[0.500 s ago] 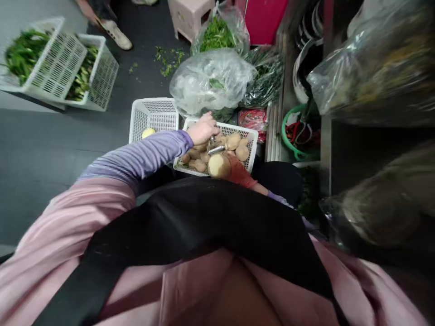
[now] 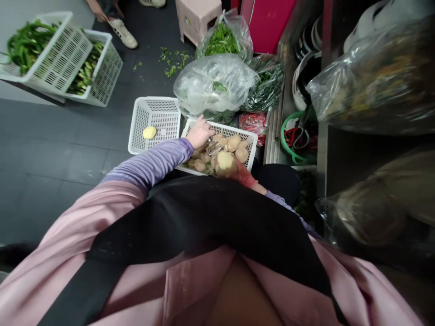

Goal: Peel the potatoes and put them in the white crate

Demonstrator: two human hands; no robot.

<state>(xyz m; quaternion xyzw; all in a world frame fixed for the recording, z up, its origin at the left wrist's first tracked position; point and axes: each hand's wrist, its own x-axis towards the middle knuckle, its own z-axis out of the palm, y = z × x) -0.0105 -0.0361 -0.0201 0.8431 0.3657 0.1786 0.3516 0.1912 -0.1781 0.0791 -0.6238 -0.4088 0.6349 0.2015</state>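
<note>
My left hand (image 2: pixel 200 132), bare below a purple striped sleeve, is closed around a metal peeler (image 2: pixel 213 147). The peeler's head lies just above a partly peeled potato (image 2: pixel 225 164); whether they touch I cannot tell. My right hand (image 2: pixel 242 173), in an orange-red glove, grips that potato from its right side, and pale flesh shows on its top. Both hands are over a white basket (image 2: pixel 252 156) of unpeeled potatoes (image 2: pixel 234 143). To the left, a peeled yellow potato (image 2: pixel 149 132) lies in a second white basket (image 2: pixel 134 127).
Plastic bags of greens (image 2: pixel 217 83) stand beyond the baskets. A green basket (image 2: pixel 288 151) holding scissors (image 2: pixel 302 136) is at right beside metal shelving (image 2: pixel 324 163). Crates of vegetables (image 2: pixel 64 50) stand far left, near another person's shoe (image 2: pixel 124 34). A stool (image 2: pixel 199 20) stands behind.
The peeler has shifted slightly and its head is turned differently. The held potato has moved a little right and shows a smaller pale area. The whole view has shifted slightly.
</note>
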